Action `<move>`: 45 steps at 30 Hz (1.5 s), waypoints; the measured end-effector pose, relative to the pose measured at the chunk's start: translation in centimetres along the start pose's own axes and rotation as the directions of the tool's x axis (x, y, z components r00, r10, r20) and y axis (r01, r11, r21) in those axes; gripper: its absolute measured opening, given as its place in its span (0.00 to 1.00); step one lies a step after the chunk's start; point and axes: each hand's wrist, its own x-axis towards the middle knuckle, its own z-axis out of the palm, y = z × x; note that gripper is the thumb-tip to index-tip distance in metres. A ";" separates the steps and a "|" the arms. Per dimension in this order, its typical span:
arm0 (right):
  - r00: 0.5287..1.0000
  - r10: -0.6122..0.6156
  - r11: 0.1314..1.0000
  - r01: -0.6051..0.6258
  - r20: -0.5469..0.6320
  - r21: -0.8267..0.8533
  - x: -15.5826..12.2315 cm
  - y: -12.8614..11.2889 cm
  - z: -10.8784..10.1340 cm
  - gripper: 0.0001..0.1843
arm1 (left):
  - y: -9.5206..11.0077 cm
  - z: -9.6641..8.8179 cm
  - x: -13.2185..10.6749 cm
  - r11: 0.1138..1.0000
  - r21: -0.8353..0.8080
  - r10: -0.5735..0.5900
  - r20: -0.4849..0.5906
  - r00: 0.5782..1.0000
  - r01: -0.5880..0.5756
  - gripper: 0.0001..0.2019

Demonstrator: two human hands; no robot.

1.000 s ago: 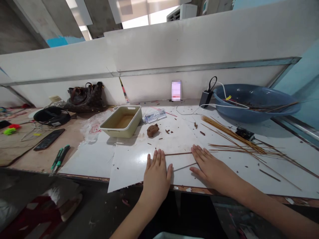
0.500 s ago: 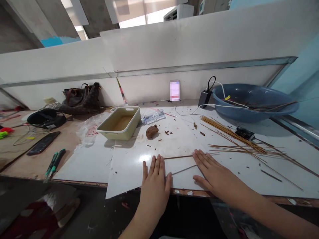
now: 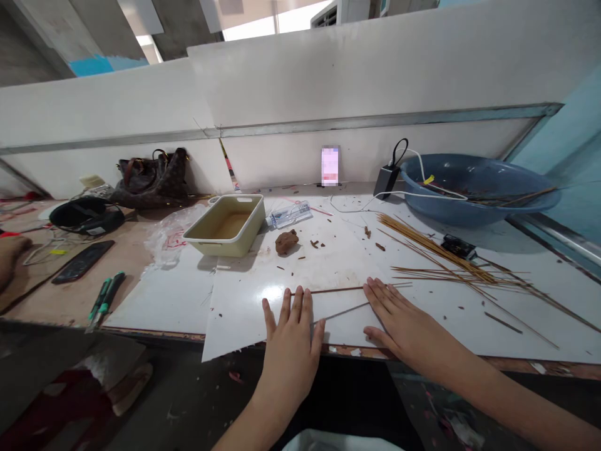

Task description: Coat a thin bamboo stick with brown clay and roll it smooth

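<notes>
My left hand (image 3: 292,344) lies flat on the white board (image 3: 244,326), fingers spread, its fingertips over one end of a thin brown stick (image 3: 335,290). Opposite it, my right hand (image 3: 404,322) rests palm down with its fingertips on the stick's other end. Nearer me, a thin grey line (image 3: 347,310) runs between the hands; whether it is a stick or a shadow I cannot tell. Beyond the hands sits a brown clay-like lump (image 3: 286,242) with small crumbs around it. To the right lies a bundle of thin tan sticks (image 3: 432,245), some loose and crossing.
A pale green tub (image 3: 220,248) stands at back left, near a clear plastic bag (image 3: 164,239). A blue basin (image 3: 479,210) occupies the back right, beside a black power adapter (image 3: 385,181). Green-handled tools (image 3: 109,294), a phone (image 3: 83,262) and a handbag (image 3: 154,181) are leftward.
Both hands stay flat on the stick; my left fingers look slightly more spread. The view has tilted a little, and a brown shape now shows at the far left edge.
</notes>
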 end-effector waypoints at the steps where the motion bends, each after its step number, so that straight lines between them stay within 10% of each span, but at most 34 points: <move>1: 1.000 -0.003 1.000 0.003 0.016 0.003 0.6 0.3 0.0 0.51 | 0.0 -0.1 0.5 1.000 -0.007 -0.002 0.008 1.000 0.002 0.28; 7: 0.998 0.033 0.999 -0.035 0.060 0.021 3.6 1.7 0.4 0.50 | 0.1 -0.4 2.3 1.000 -0.012 -0.016 0.006 1.000 0.016 0.27; 17: 1.000 -0.013 1.000 0.013 0.019 0.020 -0.5 0.5 -0.6 0.51 | 0.5 -0.1 -2.0 1.000 -0.008 0.026 -0.021 0.999 -0.026 0.29; 31: 0.997 0.022 0.999 -0.025 0.078 0.040 1.5 1.3 -0.5 0.49 | -1.4 -3.9 2.3 0.991 -0.129 -0.052 -0.108 0.993 0.038 0.18; 45: 0.988 0.046 0.994 -0.060 0.150 0.088 1.1 1.0 -2.0 0.46 | -5.1 -1.9 4.3 0.965 -0.217 -0.177 -0.129 0.976 0.147 0.17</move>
